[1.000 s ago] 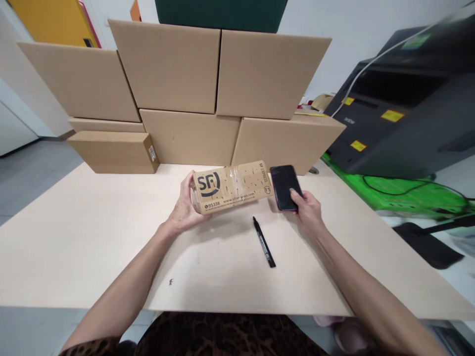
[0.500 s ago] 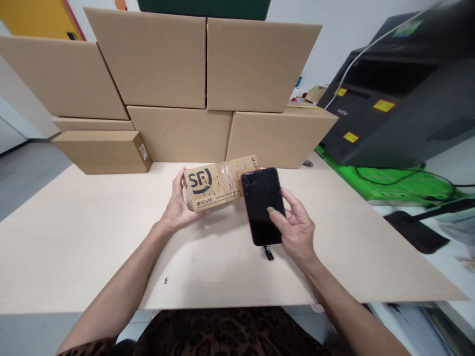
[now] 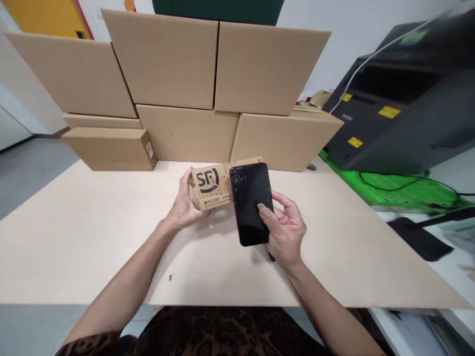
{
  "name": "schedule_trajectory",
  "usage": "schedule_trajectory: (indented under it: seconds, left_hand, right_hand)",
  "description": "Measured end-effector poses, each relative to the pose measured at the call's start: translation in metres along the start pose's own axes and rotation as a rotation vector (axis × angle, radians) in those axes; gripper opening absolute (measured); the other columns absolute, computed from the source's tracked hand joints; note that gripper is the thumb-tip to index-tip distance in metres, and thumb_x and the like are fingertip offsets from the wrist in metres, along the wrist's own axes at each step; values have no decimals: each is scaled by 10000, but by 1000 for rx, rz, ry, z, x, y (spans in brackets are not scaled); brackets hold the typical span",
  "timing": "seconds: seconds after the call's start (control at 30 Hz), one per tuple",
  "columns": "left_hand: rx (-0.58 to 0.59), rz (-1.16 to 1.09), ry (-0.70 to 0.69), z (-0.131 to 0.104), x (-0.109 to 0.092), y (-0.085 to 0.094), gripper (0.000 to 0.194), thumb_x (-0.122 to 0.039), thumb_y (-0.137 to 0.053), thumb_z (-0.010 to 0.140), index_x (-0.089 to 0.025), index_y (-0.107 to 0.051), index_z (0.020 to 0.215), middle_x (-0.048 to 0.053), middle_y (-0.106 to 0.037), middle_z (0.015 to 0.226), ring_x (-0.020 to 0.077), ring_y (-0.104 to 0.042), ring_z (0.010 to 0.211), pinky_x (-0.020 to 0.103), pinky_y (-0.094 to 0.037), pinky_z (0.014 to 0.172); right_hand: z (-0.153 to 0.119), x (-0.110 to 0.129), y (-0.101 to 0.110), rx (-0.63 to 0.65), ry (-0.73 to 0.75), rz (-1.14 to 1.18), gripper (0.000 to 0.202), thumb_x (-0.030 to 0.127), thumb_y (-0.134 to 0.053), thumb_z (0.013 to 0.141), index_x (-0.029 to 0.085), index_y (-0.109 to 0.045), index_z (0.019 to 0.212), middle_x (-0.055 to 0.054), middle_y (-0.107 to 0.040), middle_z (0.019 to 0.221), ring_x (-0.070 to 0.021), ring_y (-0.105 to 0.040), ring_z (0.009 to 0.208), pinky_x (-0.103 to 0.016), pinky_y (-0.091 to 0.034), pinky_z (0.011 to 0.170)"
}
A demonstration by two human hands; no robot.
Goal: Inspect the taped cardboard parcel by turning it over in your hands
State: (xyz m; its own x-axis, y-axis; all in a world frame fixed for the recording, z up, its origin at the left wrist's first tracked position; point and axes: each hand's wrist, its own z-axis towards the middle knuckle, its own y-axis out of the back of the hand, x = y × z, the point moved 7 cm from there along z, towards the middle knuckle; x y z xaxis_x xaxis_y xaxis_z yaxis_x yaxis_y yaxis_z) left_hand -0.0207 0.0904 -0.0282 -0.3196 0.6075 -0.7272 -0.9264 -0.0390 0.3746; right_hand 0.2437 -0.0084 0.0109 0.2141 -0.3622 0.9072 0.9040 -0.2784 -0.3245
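A small brown cardboard box (image 3: 211, 190) printed with "SF" and numbers is gripped at its left end by my left hand (image 3: 185, 202), fingers behind and thumb below. It is tilted, its right end higher. My right hand (image 3: 284, 225) holds a black smartphone (image 3: 250, 202) with a red edge, thumb lying on the dark screen. The screen's upper left looks cracked. The phone hides the right part of the box. Under my right hand, a small dark item (image 3: 271, 256) on the table (image 3: 111, 237) is mostly covered.
Large cardboard boxes (image 3: 178, 64) are stacked along the table's far side. A flat carton (image 3: 115, 151) stands at the back left. To the right are a dark grey printer (image 3: 401, 109), a green surface (image 3: 374, 193) and a black flat-ended object (image 3: 421, 240).
My right hand has brought the phone leftward, so it covers more of the box and the dark item. The view has shifted slightly. My left hand keeps its hold on the box.
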Motion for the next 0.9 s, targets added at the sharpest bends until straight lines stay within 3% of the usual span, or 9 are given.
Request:
schedule_trajectory:
  seconds: [0.13, 0.27, 0.37, 0.6, 0.9]
  left_hand:
    - [1, -30, 9, 0, -3, 0, 1445, -366, -1001, 578, -361, -125, 1727, 195, -370, 1676, 488, -466, 1526, 786, -400, 1234]
    - [1, -38, 4, 0, -6, -1, 1425, -372, -997, 594, -356, -130, 1725, 203, -342, 1693, 485, -463, 1531, 768, -405, 1240]
    - [-18, -45, -7, 1, -6, -1, 1424, -376, -1008, 574, -347, -162, 1720, 205, -344, 1697, 490, -459, 1534, 763, -400, 1247]
    - [-19, -28, -5, 1, -5, -1, 1443, -363, -1019, 553, -345, -168, 1719, 194, -400, 1667, 473, -488, 1510, 767, -361, 1272]
    - [-13, -81, 15, 1, -7, 0, 1437, -359, -1021, 561, -369, -171, 1720, 185, -441, 1635, 497, -486, 1501, 789, -421, 1215]
  right_hand:
    - [7, -2, -10, 25, -15, 30, 472, 469, -997, 748, 279, -785, 1124, 68, -705, 629, -117, -554, 506, -255, -471, 487]
    - [11, -10, -19, 47, -70, 47, 496, 502, -998, 728, 268, -800, 1117, 90, -629, 564, -101, -494, 485, -243, -426, 473]
    - [11, -17, -24, 54, -100, 47, 523, 546, -1002, 698, 255, -808, 1088, 91, -618, 561, -107, -523, 502, -257, -468, 512]
    - [13, -29, -26, 29, -200, 124, 547, 526, -1032, 640, 256, -807, 1060, 45, -757, 693, -137, -669, 598, -276, -572, 592]
    - [10, -30, -27, 82, -185, 63, 602, 550, -964, 756, 273, -729, 1236, 55, -742, 689, -172, -688, 578, -326, -594, 558]
